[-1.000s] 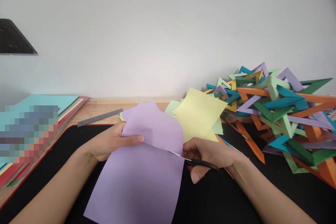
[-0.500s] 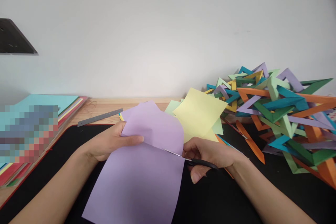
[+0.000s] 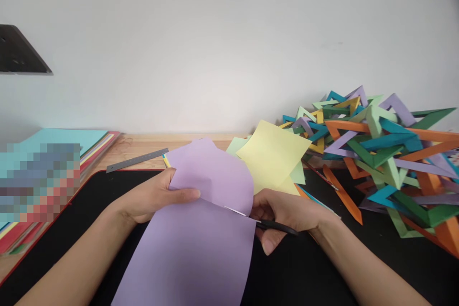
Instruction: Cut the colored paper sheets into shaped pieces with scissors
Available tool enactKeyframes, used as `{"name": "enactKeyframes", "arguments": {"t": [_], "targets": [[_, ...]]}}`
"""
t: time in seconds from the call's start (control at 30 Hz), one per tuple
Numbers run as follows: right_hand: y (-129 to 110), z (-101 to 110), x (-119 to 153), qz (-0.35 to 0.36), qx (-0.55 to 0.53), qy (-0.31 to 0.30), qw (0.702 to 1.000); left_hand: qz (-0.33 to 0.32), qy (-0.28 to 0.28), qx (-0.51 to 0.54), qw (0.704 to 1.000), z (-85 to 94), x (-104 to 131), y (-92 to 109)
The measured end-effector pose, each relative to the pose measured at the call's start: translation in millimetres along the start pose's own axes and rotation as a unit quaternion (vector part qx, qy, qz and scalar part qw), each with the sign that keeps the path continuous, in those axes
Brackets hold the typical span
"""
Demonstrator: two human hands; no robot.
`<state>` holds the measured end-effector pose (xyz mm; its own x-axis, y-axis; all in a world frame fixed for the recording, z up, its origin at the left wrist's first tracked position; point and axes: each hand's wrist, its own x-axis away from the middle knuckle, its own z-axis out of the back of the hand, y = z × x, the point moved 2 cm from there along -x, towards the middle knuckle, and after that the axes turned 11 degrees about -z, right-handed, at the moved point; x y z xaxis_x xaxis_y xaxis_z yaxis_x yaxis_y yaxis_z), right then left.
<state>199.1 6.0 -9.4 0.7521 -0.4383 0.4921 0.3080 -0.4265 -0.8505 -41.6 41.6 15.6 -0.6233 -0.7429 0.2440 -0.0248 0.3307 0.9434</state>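
Note:
A sheet of purple paper [image 3: 190, 253] hangs in front of me, partly cut across from its right edge. My left hand [image 3: 168, 196] pinches it at the left end of the cut line, thumb on top. The upper part of the sheet curls up and over toward the right. In my right hand [image 3: 276, 215] is a pair of black-handled scissors [image 3: 276, 226], its fingers wrapped around the handles. One thin blade lies along the cut in the paper; the other blade is hidden behind the sheet.
Pale yellow paper [image 3: 274, 150] lies behind my right hand. Folded, interlocked colored paper shapes [image 3: 387, 153] pile up at right, an orange strip [image 3: 342, 194] beside them. A metal ruler [image 3: 138, 160] rests on the black mat's [image 3: 107, 186] far edge. Stacked colored sheets [image 3: 71, 138] lie at left.
The purple paper and my left hand have shifted slightly right and down. My right hand with the scissors has moved only a little the same way; the blade still lies in the cut.

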Motion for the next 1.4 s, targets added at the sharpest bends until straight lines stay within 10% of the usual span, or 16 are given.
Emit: {"name": "enactKeyframes", "arguments": {"t": [1.4], "targets": [[12.4, 10.5, -0.3, -0.034, 0.050, 0.037, 0.998, -0.022, -0.024, 0.007, 0.999, 1.2, -2.4, -2.0]]}}
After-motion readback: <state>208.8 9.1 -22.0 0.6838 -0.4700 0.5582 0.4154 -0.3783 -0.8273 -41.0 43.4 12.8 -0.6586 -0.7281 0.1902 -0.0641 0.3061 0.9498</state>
